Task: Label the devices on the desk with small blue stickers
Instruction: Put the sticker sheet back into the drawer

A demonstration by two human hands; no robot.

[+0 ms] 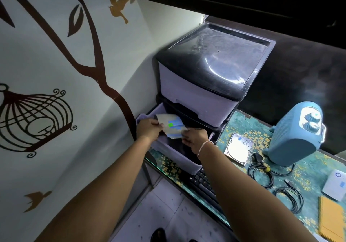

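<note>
Both my hands reach into the pulled-out lower drawer (179,159) of a lilac and black plastic drawer unit (211,76). My left hand (149,130) and my right hand (194,138) together grip a sticker sheet (173,126) with blue strips and one green patch, held over the drawer. On the desk to the right lie a bare hard drive (238,150) with a small blue sticker on it, a blue speaker (297,135), and a white portable drive (335,184) at the right edge.
Black cables (262,174) are coiled between the hard drive and the white drive. A black keyboard (204,183) sits under the open drawer's front. A yellow-orange pad (331,217) lies at the lower right. A decorated wall closes the left side.
</note>
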